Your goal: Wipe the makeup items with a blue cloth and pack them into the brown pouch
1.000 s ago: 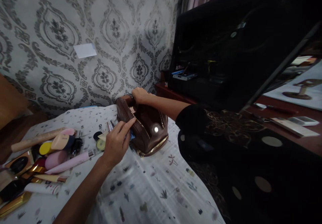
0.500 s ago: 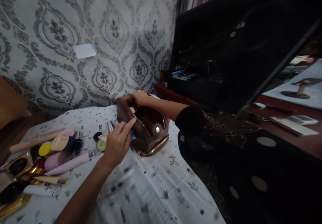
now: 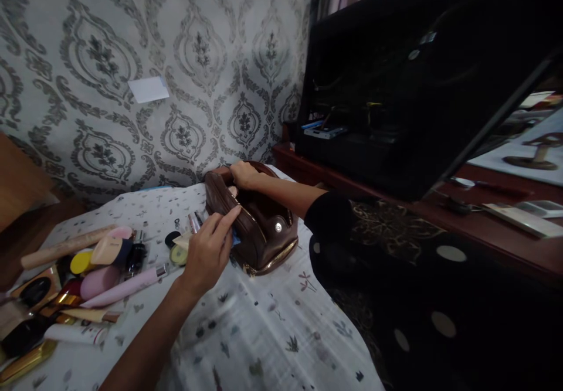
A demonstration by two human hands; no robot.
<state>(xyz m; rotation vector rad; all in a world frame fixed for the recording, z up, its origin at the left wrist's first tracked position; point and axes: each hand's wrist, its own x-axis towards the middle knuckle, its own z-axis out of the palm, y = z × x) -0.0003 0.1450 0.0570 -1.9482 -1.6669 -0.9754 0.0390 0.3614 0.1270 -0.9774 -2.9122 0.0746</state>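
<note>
A brown leather handbag [image 3: 272, 256] with gold zips stands on the patterned cloth, its top gaping. A round metal snap [image 3: 278, 227] shows on its inner near wall. My left hand [image 3: 209, 253] is closed on the bag's left side, its index finger stretched to the zipped edge and its thumb hidden. Something blue [image 3: 236, 240] peeks out between these fingers and the leather. At the far end, my right hand [image 3: 244, 175] grips the bag by its top edge or strap; its fingers are partly hidden. Inside, the bag is mostly dark.
Left of the bag lie several cosmetics: a pink tube [image 3: 127, 288], a pink sponge [image 3: 100, 279], a white tube [image 3: 75, 333] and a yellow-green round item [image 3: 178, 255]. A large black screen [image 3: 396, 98] leans over a red-brown desk [image 3: 352, 183] at right. Patterned wallpaper [image 3: 197, 57] rises behind.
My right hand has shifted slightly at the bag's far edge, and a little more of the strap behind it shows. My left hand keeps its place. The view has turned slightly.
</note>
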